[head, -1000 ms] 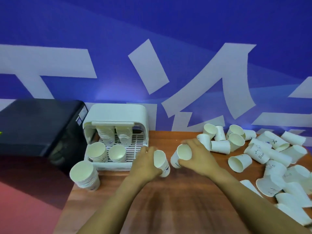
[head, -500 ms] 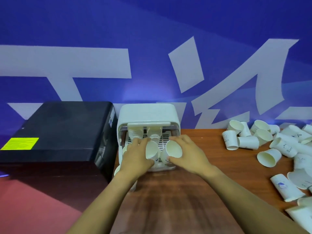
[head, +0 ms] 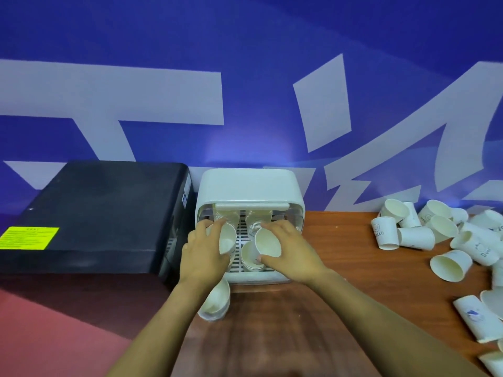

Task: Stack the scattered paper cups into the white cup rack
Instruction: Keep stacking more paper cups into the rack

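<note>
The white cup rack [head: 249,187] stands at the back of the wooden table against the blue wall. Two stacks of cups hang upside down under its hood. My left hand [head: 202,253] grips a paper cup [head: 227,239] over the rack's left side. My right hand [head: 290,250] grips another paper cup [head: 268,243] just above a cup stack [head: 249,257] on the rack's grid. A further stack of cups [head: 216,302] sits on the table in front of the rack, partly hidden by my left wrist.
Several loose paper cups [head: 416,236] lie scattered over the table's right side, reaching the right edge. A black box [head: 103,210] with a yellow label [head: 28,237] stands directly left of the rack. The wooden table [head: 272,322] stretches toward me.
Both hands carried their cups from the table's middle leftward and into the rack's opening. The view swung left, so the scattered cups now sit at the far right.
</note>
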Motion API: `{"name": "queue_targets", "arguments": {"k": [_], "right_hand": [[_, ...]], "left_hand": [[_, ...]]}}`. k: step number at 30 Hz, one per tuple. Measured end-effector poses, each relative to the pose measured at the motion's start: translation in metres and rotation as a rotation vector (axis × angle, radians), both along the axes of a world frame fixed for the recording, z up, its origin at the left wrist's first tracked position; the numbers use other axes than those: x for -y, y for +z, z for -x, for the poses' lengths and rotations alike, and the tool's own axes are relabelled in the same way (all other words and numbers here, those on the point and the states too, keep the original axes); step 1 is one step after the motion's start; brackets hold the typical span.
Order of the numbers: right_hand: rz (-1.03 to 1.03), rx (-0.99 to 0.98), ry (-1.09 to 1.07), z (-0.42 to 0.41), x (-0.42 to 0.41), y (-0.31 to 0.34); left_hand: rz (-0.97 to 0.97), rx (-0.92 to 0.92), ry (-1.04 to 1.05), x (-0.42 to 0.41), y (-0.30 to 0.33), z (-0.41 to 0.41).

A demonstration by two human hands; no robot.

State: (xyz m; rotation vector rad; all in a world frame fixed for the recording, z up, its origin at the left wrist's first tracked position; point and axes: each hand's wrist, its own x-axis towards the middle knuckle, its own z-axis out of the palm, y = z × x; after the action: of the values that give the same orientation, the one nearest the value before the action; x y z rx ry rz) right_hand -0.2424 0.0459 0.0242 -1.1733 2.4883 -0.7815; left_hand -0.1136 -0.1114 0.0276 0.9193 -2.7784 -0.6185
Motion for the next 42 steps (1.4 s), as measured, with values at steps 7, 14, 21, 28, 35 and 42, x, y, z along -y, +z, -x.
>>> {"name": "queue_targets", "arguments": {"k": [7,14,21,28,35,42], "right_hand": [[-0.025,0.01,0.025,0.004,0.014,-0.014],[-0.093,0.013,0.029,0.007,0.02,-0.029],[-0.221,0.098,0.035,0.011,0.013,-0.044],[-0.103,0.123,-0.011,0.015,-0.022,-0.023],[-0.173,0.152,-0.177,0.004,-0.13,-0.026],[-0.163,0.145,-0.208,0.007,-0.2,-0.025]], "left_hand": [[-0.026,0.054,0.005,0.009,-0.012,0.007],[-0.062,0.102,0.012,0.013,-0.023,0.013],[-0.144,0.208,0.009,0.014,-0.029,0.013],[-0.151,0.088,-0.104,-0.007,-0.007,0.015],[-0.193,-0.049,-0.277,-0.072,-0.003,0.024],[-0.233,0.002,-0.351,-0.136,-0.008,0.023]]}}
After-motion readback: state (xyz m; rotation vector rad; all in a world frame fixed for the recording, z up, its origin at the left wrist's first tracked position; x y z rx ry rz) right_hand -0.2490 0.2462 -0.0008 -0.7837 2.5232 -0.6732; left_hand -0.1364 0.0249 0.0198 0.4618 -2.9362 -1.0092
